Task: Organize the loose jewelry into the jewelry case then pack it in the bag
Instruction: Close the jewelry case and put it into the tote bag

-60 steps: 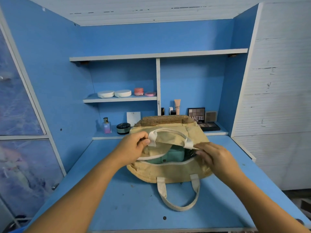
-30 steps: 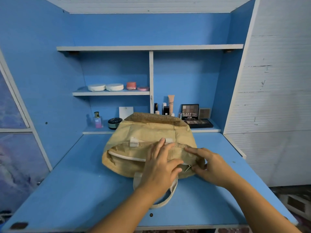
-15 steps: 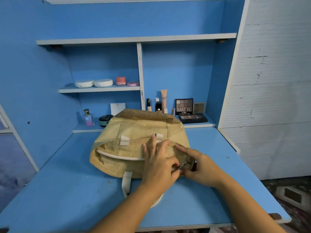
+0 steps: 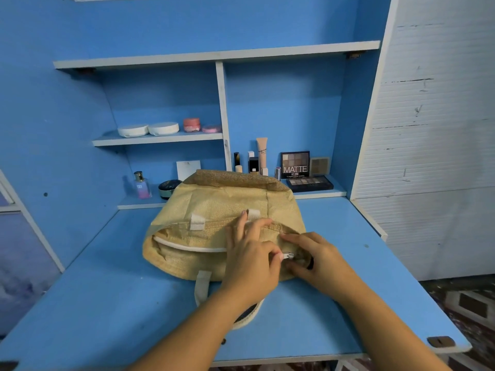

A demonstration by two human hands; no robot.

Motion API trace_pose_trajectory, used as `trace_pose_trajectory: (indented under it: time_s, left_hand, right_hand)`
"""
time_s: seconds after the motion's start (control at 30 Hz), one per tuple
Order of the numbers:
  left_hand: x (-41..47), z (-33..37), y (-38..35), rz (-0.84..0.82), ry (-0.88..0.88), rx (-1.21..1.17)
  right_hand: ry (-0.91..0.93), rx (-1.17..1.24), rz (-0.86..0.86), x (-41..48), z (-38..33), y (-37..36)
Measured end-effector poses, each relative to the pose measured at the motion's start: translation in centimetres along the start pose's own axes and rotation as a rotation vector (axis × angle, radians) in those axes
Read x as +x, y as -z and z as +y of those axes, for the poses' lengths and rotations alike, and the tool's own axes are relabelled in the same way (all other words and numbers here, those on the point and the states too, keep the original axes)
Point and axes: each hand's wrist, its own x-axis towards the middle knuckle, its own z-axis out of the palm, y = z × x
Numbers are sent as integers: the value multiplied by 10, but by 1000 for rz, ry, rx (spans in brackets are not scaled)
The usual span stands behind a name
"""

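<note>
A tan woven bag point(image 4: 222, 207) lies on its side on the blue desk point(image 4: 107, 303), its white zipper point(image 4: 187, 246) gaping along the left part of the mouth. My left hand point(image 4: 251, 255) lies over the bag's mouth, two fingers stretched across the fabric, and its thumb pinches the small metal zipper pull point(image 4: 289, 255). My right hand point(image 4: 317, 259), with a dark ring on one finger, grips the bag's right end just beside the pull. One cream handle point(image 4: 202, 286) hangs toward me under my left wrist. The jewelry case is hidden inside the bag.
Behind the bag, the low shelf holds a perfume bottle point(image 4: 141, 184), a dark round jar point(image 4: 167, 188), several tubes and an eyeshadow palette point(image 4: 308, 180). White compacts point(image 4: 147, 129) and pink jars sit on the middle shelf. A white wall panel point(image 4: 434, 129) stands at right.
The teal case went out of sight as the bag's mouth was pressed flat. My left hand crossed from the handle to the mouth's right end. Both hands closed in on the zipper pull.
</note>
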Motion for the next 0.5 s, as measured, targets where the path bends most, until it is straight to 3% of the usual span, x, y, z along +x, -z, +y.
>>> trace_pose_trajectory:
  time_s: [0.13,0.27,0.5]
  left_hand:
    - [2,6,12,-42,65,-53]
    - [-2,3,15,17,41,0]
    - [-9,-11,23,125,29,182]
  right_hand:
    - [84,-189,150,0,-3,-9]
    - [158,-275,264,0,-5,-14]
    - [168,-308,317,0,-13,-15]
